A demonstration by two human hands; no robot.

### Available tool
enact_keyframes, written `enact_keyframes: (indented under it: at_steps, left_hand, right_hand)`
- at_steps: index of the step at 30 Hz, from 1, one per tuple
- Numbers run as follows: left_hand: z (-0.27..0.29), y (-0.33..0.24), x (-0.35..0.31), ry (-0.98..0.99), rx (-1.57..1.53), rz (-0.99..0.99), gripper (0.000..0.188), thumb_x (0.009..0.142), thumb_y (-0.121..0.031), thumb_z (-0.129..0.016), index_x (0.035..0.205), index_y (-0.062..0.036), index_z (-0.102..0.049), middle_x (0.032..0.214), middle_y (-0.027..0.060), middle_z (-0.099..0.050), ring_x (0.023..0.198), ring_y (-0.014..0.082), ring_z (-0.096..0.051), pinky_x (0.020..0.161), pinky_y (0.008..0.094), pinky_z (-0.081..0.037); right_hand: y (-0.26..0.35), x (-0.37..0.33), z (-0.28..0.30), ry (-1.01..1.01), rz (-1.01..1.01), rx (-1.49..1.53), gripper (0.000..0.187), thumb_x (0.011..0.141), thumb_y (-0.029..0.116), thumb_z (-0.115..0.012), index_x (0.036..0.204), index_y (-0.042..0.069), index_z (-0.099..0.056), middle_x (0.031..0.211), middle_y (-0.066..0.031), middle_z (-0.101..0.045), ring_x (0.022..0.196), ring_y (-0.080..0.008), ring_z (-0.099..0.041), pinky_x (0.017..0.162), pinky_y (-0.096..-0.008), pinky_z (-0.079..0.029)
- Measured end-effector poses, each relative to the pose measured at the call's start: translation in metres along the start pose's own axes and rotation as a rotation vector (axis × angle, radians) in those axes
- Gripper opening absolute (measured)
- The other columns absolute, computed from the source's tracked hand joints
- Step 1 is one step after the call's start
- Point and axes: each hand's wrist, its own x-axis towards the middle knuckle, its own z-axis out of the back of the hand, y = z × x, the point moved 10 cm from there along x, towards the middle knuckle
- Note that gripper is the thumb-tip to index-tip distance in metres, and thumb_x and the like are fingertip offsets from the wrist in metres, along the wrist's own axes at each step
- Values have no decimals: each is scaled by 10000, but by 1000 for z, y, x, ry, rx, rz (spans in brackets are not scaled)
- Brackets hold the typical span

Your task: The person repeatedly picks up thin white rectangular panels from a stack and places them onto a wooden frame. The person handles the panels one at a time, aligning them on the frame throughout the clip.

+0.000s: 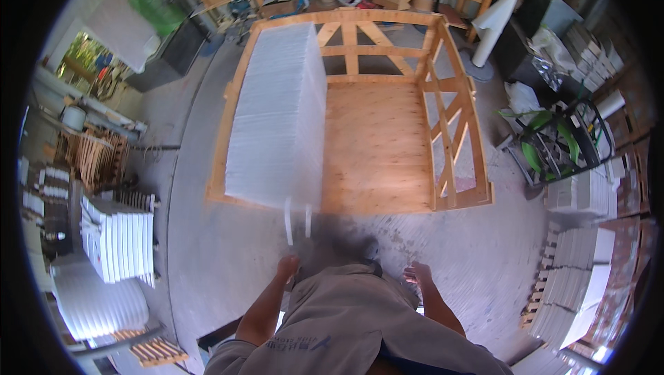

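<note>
My grey shirt fills the foreground as I stand on the concrete floor before an open wooden crate. My left hand and right hand hang empty, fingers loose, grasping nothing. A tall stack of white panels stands on edge against the crate's left wall; two blurred white strips show just in front of it. More white panels wait at my left. Loading appears to be between pieces; the next move would call for fetching another panel.
</note>
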Motion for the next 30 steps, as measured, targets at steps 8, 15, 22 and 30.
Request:
enact_keyframes:
  at_steps: [8,15,22,30]
  left_hand:
    - [-10,-21,-38,-33,701,-383,118,716,-156,-590,799,-78,-620,806,172,-602,789,353,-601,672,451,-480]
    - [0,54,-69,-161,294,-88,214,837,-230,-465,813,-95,-630,813,214,-611,840,362,-610,736,457,-488]
    - [27,86,-59,-69,531,-60,255,861,-260,-434,859,-111,-640,908,166,-627,898,345,-603,760,452,-482]
    - [92,166,-41,-51,-25,78,243,868,-295,-458,955,-140,-623,960,97,-637,936,301,-609,764,415,-489]
  right_hand:
    - [11,6,-11,16,-82,-187,269,865,272,-518,892,5,-546,818,-171,-639,621,-288,-640,476,-374,-508]
    - [53,24,-46,95,0,-279,429,887,326,-505,1075,-56,-457,941,-221,-629,722,-302,-658,535,-355,-539]
    - [66,6,-96,80,17,-414,436,879,336,-513,1072,-51,-461,929,-215,-629,704,-295,-657,535,-375,-538]
    - [23,0,-219,200,27,-338,392,875,341,-524,1029,-18,-500,878,-179,-642,635,-273,-643,487,-376,-525]
